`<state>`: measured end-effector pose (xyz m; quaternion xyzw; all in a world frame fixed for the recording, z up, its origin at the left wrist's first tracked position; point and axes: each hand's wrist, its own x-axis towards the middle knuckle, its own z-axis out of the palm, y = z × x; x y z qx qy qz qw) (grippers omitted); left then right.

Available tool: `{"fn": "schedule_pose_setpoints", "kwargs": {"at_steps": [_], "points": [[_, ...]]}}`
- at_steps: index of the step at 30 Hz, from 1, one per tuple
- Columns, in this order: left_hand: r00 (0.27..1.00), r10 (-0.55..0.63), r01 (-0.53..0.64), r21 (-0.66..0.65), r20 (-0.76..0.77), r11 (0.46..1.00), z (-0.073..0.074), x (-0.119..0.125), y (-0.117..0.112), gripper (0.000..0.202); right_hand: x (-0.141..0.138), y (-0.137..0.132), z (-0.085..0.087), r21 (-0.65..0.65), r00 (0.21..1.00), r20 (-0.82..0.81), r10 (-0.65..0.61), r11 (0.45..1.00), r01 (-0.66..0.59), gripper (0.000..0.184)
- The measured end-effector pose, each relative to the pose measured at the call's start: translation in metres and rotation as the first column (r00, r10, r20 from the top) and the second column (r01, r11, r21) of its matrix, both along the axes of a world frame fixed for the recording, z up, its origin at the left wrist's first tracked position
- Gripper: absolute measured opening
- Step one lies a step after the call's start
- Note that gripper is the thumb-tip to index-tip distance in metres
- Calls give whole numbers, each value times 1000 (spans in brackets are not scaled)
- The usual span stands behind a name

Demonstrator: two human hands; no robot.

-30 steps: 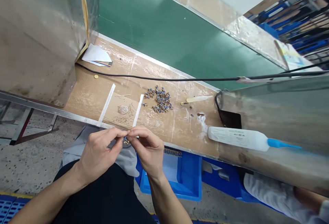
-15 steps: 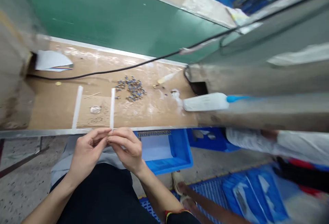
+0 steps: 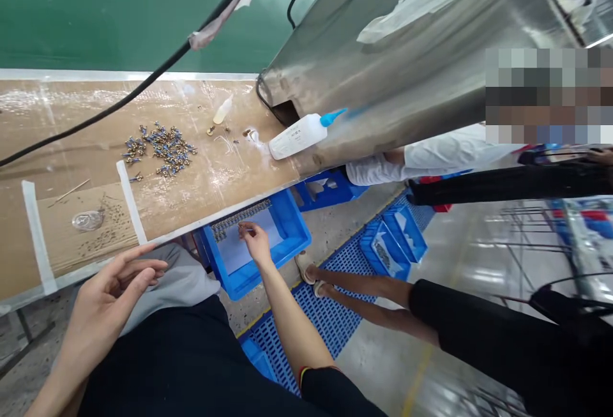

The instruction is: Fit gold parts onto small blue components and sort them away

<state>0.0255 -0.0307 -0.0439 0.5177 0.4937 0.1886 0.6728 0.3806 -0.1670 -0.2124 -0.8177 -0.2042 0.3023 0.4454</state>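
My right hand (image 3: 255, 242) reaches into a blue plastic bin (image 3: 297, 238) below the table edge. Its thumb and fingertips pinch a small metal part, mostly hidden by the fingers. Beside it, small metal parts (image 3: 246, 214) stand in rows on the white sheet (image 3: 239, 255) lining the bin. My left hand (image 3: 108, 299) hovers over my lap at the table's front edge, fingers loosely stretched and apart, with nothing visible in them. A loose pile of small brass-and-blue parts (image 3: 172, 152) lies on the table.
Between two white strips, a cardboard piece (image 3: 62, 238) carries tiny dark pins and a clear round blob (image 3: 87, 220). A white bottle with a blue nozzle (image 3: 299, 137) lies near the metal panel (image 3: 383, 78). A black cable (image 3: 119, 101) crosses the table. Another person (image 3: 383, 295) stands to the right.
My hands, together at the table edge before, have parted. The right one moved right into the blue bin; the left has loosened its fingers. My view has swung right.
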Motion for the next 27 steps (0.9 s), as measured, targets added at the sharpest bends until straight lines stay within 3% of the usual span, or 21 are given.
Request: {"fn": "schedule_pose_setpoints", "kwargs": {"at_steps": [2,5,8,12,21,24,27], "points": [[1000,-7,7,11,-1,1000,-1,-2,1,61,11,-4,-32,-76,998,-35,43,996,-45,37],[1000,-15,15,15,0,1000,-5,-5,-2,59,12,-9,-66,-153,997,-34,74,985,-79,33],[1000,-10,11,11,-7,1000,-9,-8,-5,55,8,-13,-86,-196,997,4,76,978,-74,32],[998,-24,25,16,-50,1000,-11,-13,-7,53,6,-18,-97,-216,995,41,88,973,-78,33],[998,11,-11,-10,-55,1000,-13,-25,-3,53,2,-15,-91,-194,993,91,80,979,-61,38],[999,25,-26,-12,-38,1000,-16,-27,-3,52,-1,-12,-75,-147,990,136,41,989,-20,48],[999,48,-48,-22,-10,999,-21,-29,-5,50,-6,-12,-44,-47,974,224,-44,997,56,58]]}}
